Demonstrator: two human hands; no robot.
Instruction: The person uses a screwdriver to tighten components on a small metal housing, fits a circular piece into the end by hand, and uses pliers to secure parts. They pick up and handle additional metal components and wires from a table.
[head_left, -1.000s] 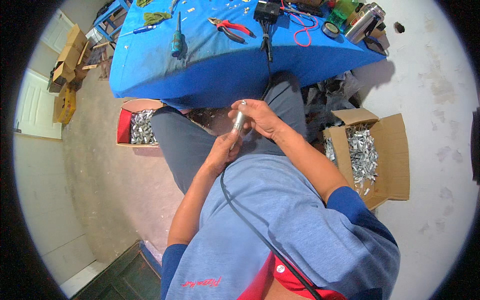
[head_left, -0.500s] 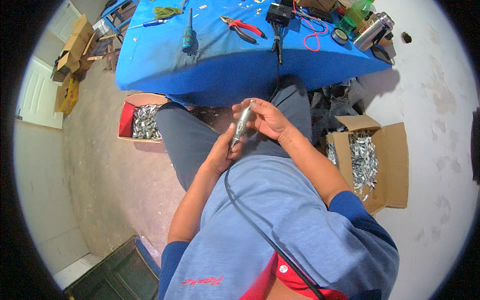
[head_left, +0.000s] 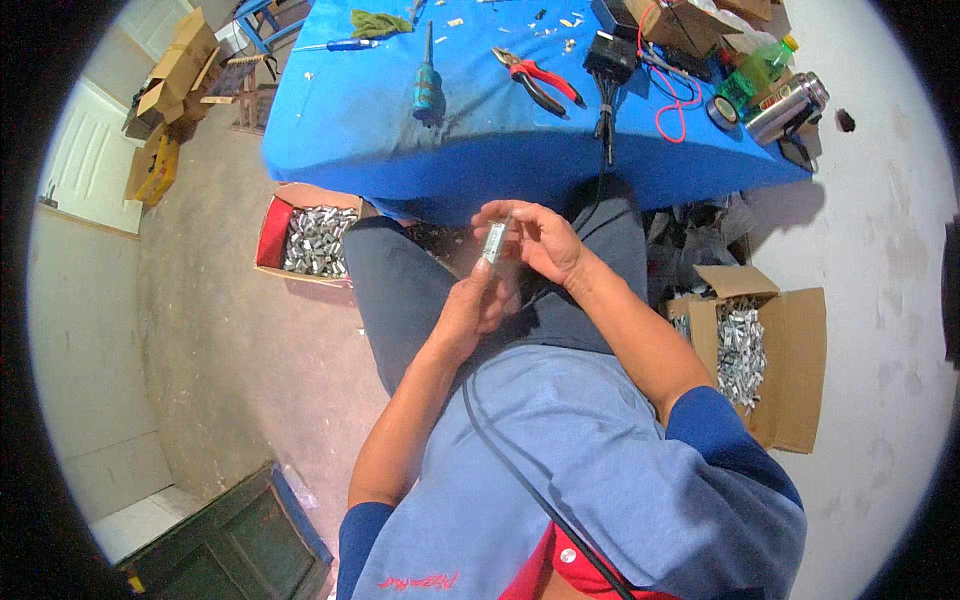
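Observation:
Above my lap, between my two hands, is a small silver metal piece (head_left: 494, 242) with a flat, bright face. My left hand (head_left: 472, 308) grips its lower end, the thumb lying along it. My right hand (head_left: 545, 243) has its fingers curled round the upper end. Some of the fingers are blurred, and the back of the piece is hidden. A black cable (head_left: 510, 465) runs from near my left hand down across my shirt.
Ahead, a blue-covered table (head_left: 350, 135) carries red-handled pliers (head_left: 540, 80), a teal-handled screwdriver (head_left: 427, 85), a black adapter (head_left: 610, 57), a green bottle (head_left: 757, 72) and a steel flask (head_left: 787, 108). Boxes of metal parts stand left (head_left: 262, 235) and right (head_left: 795, 370).
The metal piece has turned between my hands, and a flat face now shows. My left hand has shifted its grip. The whole view has swung a little, moving the table rightward.

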